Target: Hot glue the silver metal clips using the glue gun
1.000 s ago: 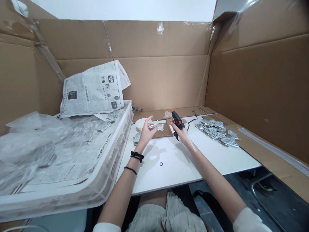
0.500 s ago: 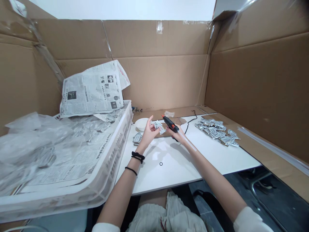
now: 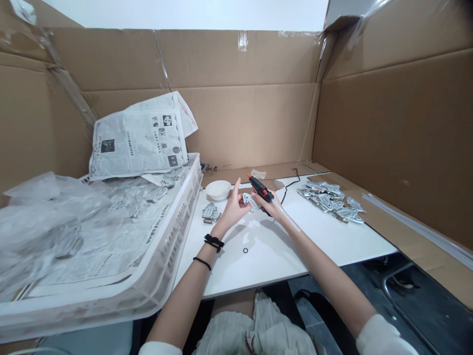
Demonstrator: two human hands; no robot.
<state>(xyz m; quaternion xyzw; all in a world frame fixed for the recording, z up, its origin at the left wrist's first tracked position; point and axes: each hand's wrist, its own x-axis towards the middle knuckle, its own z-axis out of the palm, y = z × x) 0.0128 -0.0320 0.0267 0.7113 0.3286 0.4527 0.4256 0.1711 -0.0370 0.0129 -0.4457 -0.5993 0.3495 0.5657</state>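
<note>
Pinched in my left hand (image 3: 236,209) is a small white-and-grey flat piece (image 3: 250,201) with cut-out shapes; its exact kind is unclear. My right hand (image 3: 271,203) is wrapped round a black glue gun (image 3: 260,186) with an orange tip, which points up and to the left, away from the piece. The fingers of my right hand are close to the piece's right side; whether they touch it I cannot tell. Left of my left hand lies a small stack of similar pieces (image 3: 210,213), with a white bowl (image 3: 218,190) behind it.
A heap of similar pieces (image 3: 330,199) lies at the right of the white table (image 3: 295,251). A black cord (image 3: 290,185) runs behind the glue gun. A small black ring (image 3: 245,250) lies in front. At left stands a white plastic basket (image 3: 185,212) with newspaper (image 3: 140,140) and plastic bags. Cardboard walls surround the table.
My left hand has moved slightly right with the piece, bringing it closer to my right hand. The piece has turned a little. The glue gun stays nearly where it was.
</note>
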